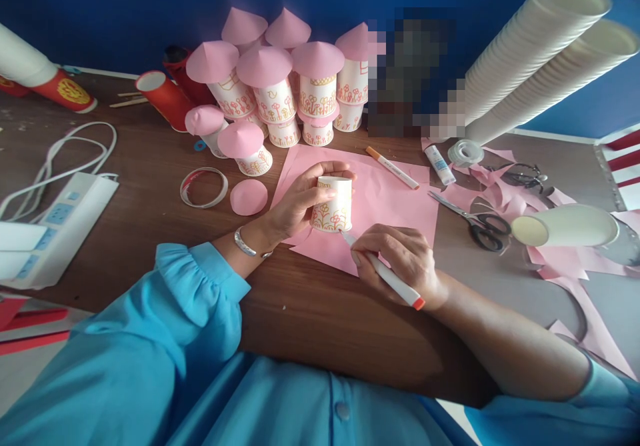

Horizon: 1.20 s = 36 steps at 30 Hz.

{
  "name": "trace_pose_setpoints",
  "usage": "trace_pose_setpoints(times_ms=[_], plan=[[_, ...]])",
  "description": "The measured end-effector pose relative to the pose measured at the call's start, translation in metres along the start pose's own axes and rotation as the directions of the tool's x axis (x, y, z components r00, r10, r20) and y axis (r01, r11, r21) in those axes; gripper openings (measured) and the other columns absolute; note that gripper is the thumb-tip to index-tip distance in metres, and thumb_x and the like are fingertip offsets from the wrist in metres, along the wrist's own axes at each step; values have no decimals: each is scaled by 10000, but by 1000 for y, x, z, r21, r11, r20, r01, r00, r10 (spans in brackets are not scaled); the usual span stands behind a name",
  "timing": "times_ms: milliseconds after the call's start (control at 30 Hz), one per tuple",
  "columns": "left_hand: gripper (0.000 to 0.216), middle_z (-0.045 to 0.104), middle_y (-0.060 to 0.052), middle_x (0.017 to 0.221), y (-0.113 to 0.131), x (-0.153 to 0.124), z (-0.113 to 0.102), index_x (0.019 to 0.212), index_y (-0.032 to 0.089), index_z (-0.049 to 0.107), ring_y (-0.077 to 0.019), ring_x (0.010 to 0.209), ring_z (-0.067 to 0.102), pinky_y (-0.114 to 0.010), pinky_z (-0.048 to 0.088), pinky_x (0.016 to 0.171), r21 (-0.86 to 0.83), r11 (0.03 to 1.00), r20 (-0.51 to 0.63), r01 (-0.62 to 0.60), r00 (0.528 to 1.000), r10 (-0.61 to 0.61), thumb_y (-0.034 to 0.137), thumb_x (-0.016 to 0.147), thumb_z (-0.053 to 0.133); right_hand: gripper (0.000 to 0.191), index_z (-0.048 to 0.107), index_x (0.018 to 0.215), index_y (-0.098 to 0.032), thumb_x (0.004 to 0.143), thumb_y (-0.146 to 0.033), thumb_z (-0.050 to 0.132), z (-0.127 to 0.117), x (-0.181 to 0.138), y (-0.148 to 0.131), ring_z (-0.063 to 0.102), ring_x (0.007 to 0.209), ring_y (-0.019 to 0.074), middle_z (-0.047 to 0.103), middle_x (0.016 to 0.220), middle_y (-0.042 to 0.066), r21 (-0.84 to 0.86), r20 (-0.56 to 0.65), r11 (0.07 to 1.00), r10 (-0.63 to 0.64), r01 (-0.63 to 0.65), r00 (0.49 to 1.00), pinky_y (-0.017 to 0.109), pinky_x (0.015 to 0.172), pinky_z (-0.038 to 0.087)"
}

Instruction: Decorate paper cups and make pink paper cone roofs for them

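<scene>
My left hand [303,199] is wrapped round a white paper cup [340,199], with the thumb across its near side. Flowers and grass in red and yellow are drawn on the cup's left and lower parts; its right side is mostly plain. In my right hand [400,263] is a white marker [393,279] with a red end. The marker's tip meets the cup near its lower rim. Beneath the cup lies pink paper [400,213]. On that sheet, beyond the right hand, rests an orange-capped marker [393,167].
Several decorated cups with pink cone tops [265,66] stand behind. A tape ring [204,187] and pink disc [249,197] lie left, near a power strip [63,226]. Scissors [475,219], a glue tube [440,165], paper scraps and tall cup stacks [535,46] are right.
</scene>
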<state>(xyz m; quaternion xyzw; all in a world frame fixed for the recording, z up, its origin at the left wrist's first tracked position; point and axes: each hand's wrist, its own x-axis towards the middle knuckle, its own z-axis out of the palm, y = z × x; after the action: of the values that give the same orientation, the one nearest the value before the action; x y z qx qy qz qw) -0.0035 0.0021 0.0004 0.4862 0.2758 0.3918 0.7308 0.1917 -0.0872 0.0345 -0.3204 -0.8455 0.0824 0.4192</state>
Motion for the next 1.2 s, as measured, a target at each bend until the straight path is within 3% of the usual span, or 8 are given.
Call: trace_pose_setpoints(times_ms=[1200], plan=[[559,659,-145,1378,0,0,-2,1299,180,603,-283,1100,678,-353,560,802,35,999,4,-24,1000,23,364,785,725,170,547,919,-214,909,-47,580,0,-1,2,589,538,117,630,686,-23,-1,15,1000,29,-29,999,245,503,456]])
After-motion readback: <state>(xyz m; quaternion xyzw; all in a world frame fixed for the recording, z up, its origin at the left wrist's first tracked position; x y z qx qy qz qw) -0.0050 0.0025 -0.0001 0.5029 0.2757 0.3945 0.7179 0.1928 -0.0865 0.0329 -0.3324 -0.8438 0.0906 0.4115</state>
